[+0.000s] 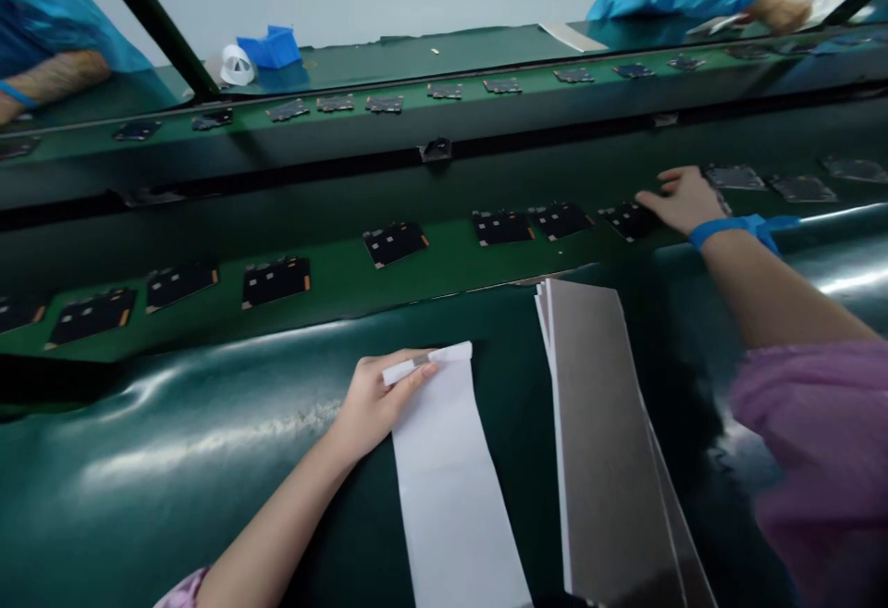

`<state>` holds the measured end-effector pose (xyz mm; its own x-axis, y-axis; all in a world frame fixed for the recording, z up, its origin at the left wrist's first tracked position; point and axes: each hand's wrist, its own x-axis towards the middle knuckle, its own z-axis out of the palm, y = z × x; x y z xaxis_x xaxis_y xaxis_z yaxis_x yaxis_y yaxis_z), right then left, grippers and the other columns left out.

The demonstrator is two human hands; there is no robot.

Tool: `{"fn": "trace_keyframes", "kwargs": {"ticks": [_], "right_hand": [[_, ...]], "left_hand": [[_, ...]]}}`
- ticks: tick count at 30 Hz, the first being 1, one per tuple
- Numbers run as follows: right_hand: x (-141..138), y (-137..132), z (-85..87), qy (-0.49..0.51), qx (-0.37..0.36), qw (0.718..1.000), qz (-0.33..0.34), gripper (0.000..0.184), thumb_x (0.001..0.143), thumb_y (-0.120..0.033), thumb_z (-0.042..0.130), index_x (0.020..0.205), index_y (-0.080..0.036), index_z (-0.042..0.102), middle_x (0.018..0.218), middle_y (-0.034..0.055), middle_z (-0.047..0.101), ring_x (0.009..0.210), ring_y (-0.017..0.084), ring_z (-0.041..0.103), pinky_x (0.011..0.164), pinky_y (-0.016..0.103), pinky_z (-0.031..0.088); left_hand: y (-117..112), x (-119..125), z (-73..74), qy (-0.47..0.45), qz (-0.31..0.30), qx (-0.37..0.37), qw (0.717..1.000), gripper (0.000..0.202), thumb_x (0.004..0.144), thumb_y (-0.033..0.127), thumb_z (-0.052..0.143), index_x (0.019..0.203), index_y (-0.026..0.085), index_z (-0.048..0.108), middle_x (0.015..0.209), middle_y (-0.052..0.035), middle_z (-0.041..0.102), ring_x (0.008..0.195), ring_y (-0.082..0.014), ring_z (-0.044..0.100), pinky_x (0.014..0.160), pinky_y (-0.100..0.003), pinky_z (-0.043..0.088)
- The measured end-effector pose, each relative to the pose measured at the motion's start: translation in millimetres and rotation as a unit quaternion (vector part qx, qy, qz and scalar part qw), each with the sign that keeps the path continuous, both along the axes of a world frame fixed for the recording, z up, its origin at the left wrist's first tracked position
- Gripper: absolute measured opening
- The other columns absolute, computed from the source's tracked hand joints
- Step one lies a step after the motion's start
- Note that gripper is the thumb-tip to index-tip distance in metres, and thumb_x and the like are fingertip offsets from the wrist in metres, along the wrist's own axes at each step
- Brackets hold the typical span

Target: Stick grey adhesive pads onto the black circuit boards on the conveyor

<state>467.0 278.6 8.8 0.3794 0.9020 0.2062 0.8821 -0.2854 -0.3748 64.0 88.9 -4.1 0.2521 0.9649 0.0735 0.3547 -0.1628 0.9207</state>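
Note:
My left hand point(381, 402) is closed on the top end of a long white paper strip point(450, 488), thumb on top. That end is folded over, and a small grey patch shows beside my thumb. My right hand point(684, 198), a blue band at its wrist, is over the green belt with thumb and fingers apart. Its thumb is at the edge of a black circuit board point(630, 219); whether it touches the board I cannot tell. Between my arms lies a stack of long grey-brown strips with white edges point(610, 432).
Several black boards, such as this one point(276, 281), lie along the green belt point(333, 289). Beyond a raised divider, a second row includes another board point(444, 91). Across, two people in blue sleeves work near a blue box point(270, 47) and a white roll point(237, 65).

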Motion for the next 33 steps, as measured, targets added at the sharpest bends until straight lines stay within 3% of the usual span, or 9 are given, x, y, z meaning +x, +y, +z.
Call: {"fn": "trace_keyframes", "kwargs": {"ticks": [3, 7, 10, 13, 23, 25, 28, 30, 33], "right_hand": [[-69, -38, 16.2, 0.048, 0.056, 0.988, 0.136, 0.015, 0.088, -0.022, 0.055, 0.098, -0.013, 0.062, 0.104, 0.0156, 0.060, 0.083, 0.018, 0.055, 0.076, 0.032, 0.043], [-167, -112, 30.3, 0.109, 0.050, 0.871, 0.477, 0.015, 0.087, -0.032, 0.056, 0.081, -0.023, 0.066, 0.092, 0.0064, 0.060, 0.084, 0.021, 0.058, 0.071, 0.034, 0.048], [-208, -145, 31.9, 0.127, 0.002, 0.824, 0.552, 0.018, 0.089, -0.033, 0.053, 0.084, -0.024, 0.068, 0.096, 0.0061, 0.058, 0.082, 0.019, 0.059, 0.069, 0.034, 0.050], [-219, -151, 28.1, 0.132, -0.023, 0.815, 0.564, 0.020, 0.091, -0.032, 0.052, 0.082, -0.023, 0.068, 0.100, 0.0068, 0.056, 0.080, 0.018, 0.058, 0.068, 0.034, 0.052], [-196, -137, 25.3, 0.162, -0.004, 0.857, 0.490, 0.020, 0.088, -0.040, 0.054, 0.074, -0.031, 0.064, 0.097, 0.0026, 0.057, 0.083, 0.020, 0.059, 0.072, 0.039, 0.054], [-163, -105, 22.2, 0.162, 0.013, 0.897, 0.411, 0.013, 0.082, -0.037, 0.062, 0.073, -0.030, 0.065, 0.099, 0.0024, 0.060, 0.086, 0.021, 0.059, 0.075, 0.040, 0.052], [-94, -47, 14.8, 0.170, 0.030, 0.969, 0.176, 0.005, 0.078, -0.021, 0.068, 0.073, -0.022, 0.067, 0.097, 0.0065, 0.064, 0.096, 0.022, 0.057, 0.088, 0.035, 0.046], [-53, -16, 8.2, 0.198, 0.015, 0.979, 0.038, 0.005, 0.081, -0.017, 0.065, 0.082, -0.014, 0.069, 0.097, 0.0118, 0.066, 0.094, 0.021, 0.057, 0.089, 0.032, 0.043], [-17, 10, -4.3, 0.224, -0.006, 0.974, -0.030, 0.021, 0.086, -0.018, 0.060, 0.098, -0.004, 0.068, 0.098, 0.0179, 0.065, 0.083, 0.019, 0.057, 0.080, 0.031, 0.044]], "left_hand": [[0, 0, 2.0, -0.004, -0.010, 0.001, 1.000, 0.022, 0.086, 0.026, 0.057, 0.087, 0.014, 0.075, 0.081, -0.0062, 0.076, 0.066, -0.0163, 0.065, 0.055, -0.021, 0.046], [1, -1, 1.3, 0.000, -0.032, 0.020, 0.999, 0.024, 0.088, 0.029, 0.057, 0.089, 0.013, 0.074, 0.078, -0.0063, 0.075, 0.062, -0.0158, 0.064, 0.056, -0.022, 0.045], [0, -2, -1.1, -0.004, -0.040, 0.041, 0.998, 0.029, 0.090, 0.034, 0.055, 0.089, 0.013, 0.074, 0.077, -0.0060, 0.074, 0.062, -0.0147, 0.063, 0.056, -0.022, 0.045], [0, -2, -4.0, 0.008, -0.045, 0.054, 0.998, 0.034, 0.092, 0.037, 0.052, 0.082, 0.012, 0.073, 0.066, -0.0031, 0.069, 0.053, -0.0111, 0.054, 0.051, -0.021, 0.041], [0, 0, 1.2, 0.007, -0.034, 0.014, 0.999, 0.023, 0.089, 0.029, 0.055, 0.092, 0.015, 0.074, 0.087, -0.0061, 0.076, 0.072, -0.0179, 0.068, 0.065, -0.024, 0.050], [0, 1, 3.1, 0.010, -0.028, 0.004, 1.000, 0.022, 0.089, 0.027, 0.055, 0.092, 0.016, 0.074, 0.086, -0.0057, 0.077, 0.072, -0.0189, 0.068, 0.064, -0.024, 0.051], [0, 2, 4.9, 0.016, -0.020, -0.006, 1.000, 0.023, 0.088, 0.029, 0.055, 0.089, 0.016, 0.074, 0.081, -0.0049, 0.076, 0.065, -0.0179, 0.066, 0.056, -0.023, 0.050], [0, 3, 5.6, 0.022, -0.014, -0.010, 1.000, 0.024, 0.088, 0.030, 0.055, 0.086, 0.016, 0.074, 0.076, -0.0042, 0.075, 0.060, -0.0165, 0.064, 0.052, -0.022, 0.047], [0, 4, 5.9, 0.025, -0.005, -0.017, 1.000, 0.024, 0.088, 0.030, 0.055, 0.084, 0.016, 0.074, 0.070, -0.0030, 0.073, 0.056, -0.0146, 0.061, 0.048, -0.020, 0.044]]}}
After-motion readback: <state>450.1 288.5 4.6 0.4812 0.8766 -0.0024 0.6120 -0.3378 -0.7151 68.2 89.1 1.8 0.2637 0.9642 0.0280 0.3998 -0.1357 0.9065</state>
